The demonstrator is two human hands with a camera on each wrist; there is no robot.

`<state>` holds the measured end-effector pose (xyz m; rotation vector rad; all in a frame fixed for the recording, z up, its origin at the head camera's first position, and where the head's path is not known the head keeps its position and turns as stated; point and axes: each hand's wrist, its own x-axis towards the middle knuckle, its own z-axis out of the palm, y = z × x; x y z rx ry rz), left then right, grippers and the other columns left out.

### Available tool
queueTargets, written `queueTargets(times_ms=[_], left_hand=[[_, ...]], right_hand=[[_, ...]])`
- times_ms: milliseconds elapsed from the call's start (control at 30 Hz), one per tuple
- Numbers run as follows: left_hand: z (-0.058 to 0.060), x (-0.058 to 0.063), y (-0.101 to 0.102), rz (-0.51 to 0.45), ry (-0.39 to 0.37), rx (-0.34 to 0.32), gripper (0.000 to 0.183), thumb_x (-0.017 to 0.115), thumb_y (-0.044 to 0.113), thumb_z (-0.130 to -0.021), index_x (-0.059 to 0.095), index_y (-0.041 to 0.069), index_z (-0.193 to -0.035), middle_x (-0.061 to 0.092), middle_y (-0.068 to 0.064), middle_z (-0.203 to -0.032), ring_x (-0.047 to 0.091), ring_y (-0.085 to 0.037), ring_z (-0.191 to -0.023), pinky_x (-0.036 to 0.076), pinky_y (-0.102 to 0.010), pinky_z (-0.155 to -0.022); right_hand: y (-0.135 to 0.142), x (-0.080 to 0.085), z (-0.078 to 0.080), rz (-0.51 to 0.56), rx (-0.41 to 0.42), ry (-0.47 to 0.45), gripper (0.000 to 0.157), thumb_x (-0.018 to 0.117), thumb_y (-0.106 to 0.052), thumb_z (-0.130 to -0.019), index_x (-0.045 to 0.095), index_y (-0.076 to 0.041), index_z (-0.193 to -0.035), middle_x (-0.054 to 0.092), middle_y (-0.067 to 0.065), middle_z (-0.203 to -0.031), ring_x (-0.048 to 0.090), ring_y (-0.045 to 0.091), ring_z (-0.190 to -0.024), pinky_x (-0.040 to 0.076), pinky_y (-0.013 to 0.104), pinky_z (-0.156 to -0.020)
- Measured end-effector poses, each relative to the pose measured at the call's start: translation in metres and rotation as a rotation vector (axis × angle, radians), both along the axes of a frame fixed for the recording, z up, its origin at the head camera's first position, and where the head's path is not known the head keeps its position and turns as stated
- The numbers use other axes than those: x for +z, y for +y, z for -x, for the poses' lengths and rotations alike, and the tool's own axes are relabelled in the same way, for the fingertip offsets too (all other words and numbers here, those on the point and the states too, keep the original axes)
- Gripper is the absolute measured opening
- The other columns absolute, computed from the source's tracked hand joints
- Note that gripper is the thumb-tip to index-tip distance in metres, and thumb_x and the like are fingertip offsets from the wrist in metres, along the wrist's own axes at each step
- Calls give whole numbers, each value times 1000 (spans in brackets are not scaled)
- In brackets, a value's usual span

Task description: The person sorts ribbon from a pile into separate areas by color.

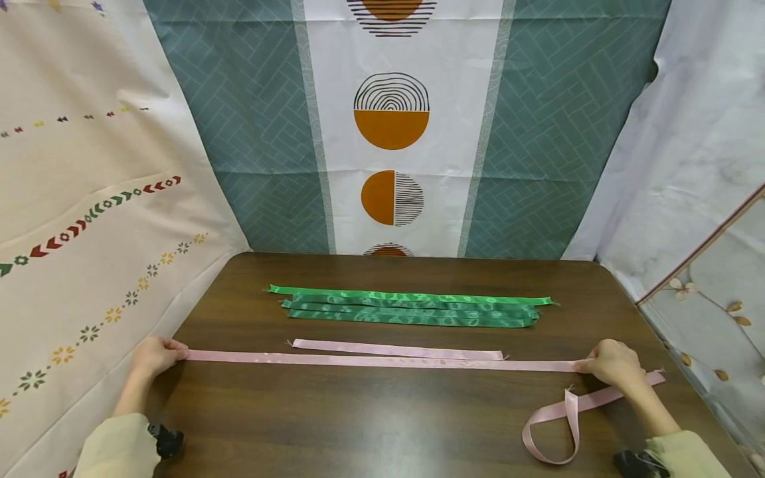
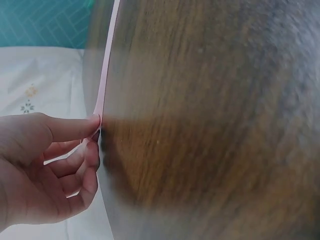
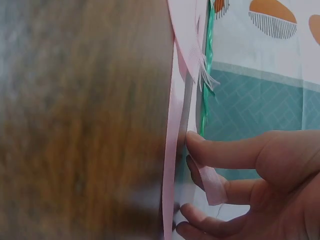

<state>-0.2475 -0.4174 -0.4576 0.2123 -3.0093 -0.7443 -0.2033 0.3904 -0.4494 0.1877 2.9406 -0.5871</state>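
Observation:
A long pink ribbon is stretched straight from side to side just above or along the table. My left hand pinches its left end between thumb and forefinger, which the left wrist view shows closely. At the other end my right hand pinches it; a short tail of this ribbon sticks out past the fingers in the right wrist view. Directly behind it lies a shorter pink ribbon. Another pink ribbon, curled into a loop with frayed ends, lies at the front right, partly beneath my right forearm.
Toward the back of the brown table, several dark green ribbons lie side by side, with a brighter green ribbon along their far edge. Patterned cloths hang behind and beside the table.

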Motion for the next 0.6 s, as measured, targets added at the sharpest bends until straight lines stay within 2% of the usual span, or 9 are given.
queueTargets(times_ms=[133, 233, 333, 467, 600], left_hand=[[2, -1, 2, 4, 6, 2, 21, 67, 11, -85, 69, -10, -83, 66, -10, -68, 48, -13, -63, 38, -28, -57], [3, -3, 3, 0, 11, 7, 21, 67, 10, -84, 68, -11, -83, 66, -14, -70, 49, -14, -63, 39, -29, -58], [4, -5, 5, 10, 24, 7, 20, 67, 10, -84, 68, -10, -82, 67, -16, -71, 50, -13, -62, 39, -29, -59], [10, -6, 9, 19, 53, -8, 19, 68, 9, -82, 69, -9, -79, 67, -14, -70, 51, -13, -61, 39, -30, -59], [16, -6, 13, -2, 39, -1, 18, 67, 9, -83, 69, -8, -78, 67, -13, -69, 52, -14, -62, 40, -30, -60]], right_hand=[[4, 1, -1, -28, 34, 35, 30, 76, -29, -76, 66, -7, -59, 53, -4, -59, 46, 17, -63, 37, 34, -57], [7, 1, -1, -37, 31, 29, 31, 75, -28, -76, 63, -7, -57, 50, -5, -57, 44, 16, -61, 35, 32, -56], [11, 2, -1, -50, 19, 12, 33, 76, -29, -75, 60, -9, -54, 46, -4, -56, 43, 18, -60, 35, 33, -56], [18, 4, 1, -75, 30, 0, 30, 76, -31, -75, 68, -6, -61, 61, 5, -63, 55, 26, -66, 39, 43, -63], [25, 4, 3, -83, 38, -10, 31, 75, -33, -77, 69, -6, -61, 62, 5, -64, 57, 28, -68, 36, 47, -66]])
